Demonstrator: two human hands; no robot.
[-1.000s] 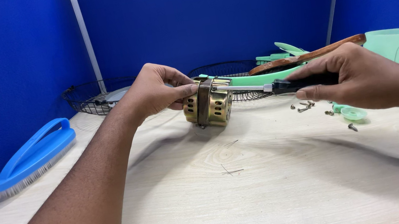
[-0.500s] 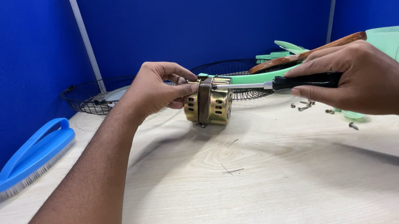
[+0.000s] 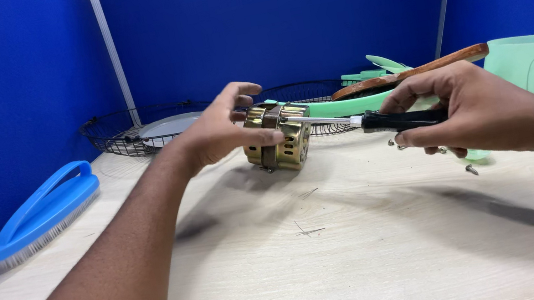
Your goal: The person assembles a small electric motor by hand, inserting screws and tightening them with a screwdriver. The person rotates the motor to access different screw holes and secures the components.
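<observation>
Left hand (image 3: 221,132) steadies the brass motor (image 3: 277,139) on the desk (image 3: 341,246), fingers spread loosely. Right hand (image 3: 473,109) grips a screwdriver (image 3: 378,121), tip at the motor's top. Loose screws (image 3: 470,169) suggest disassembly is partway.

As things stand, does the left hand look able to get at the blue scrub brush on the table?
Probably yes. The left hand is open and holds nothing, resting by the brass motor housing. The blue scrub brush lies to its left, with only bare table between them.
</observation>
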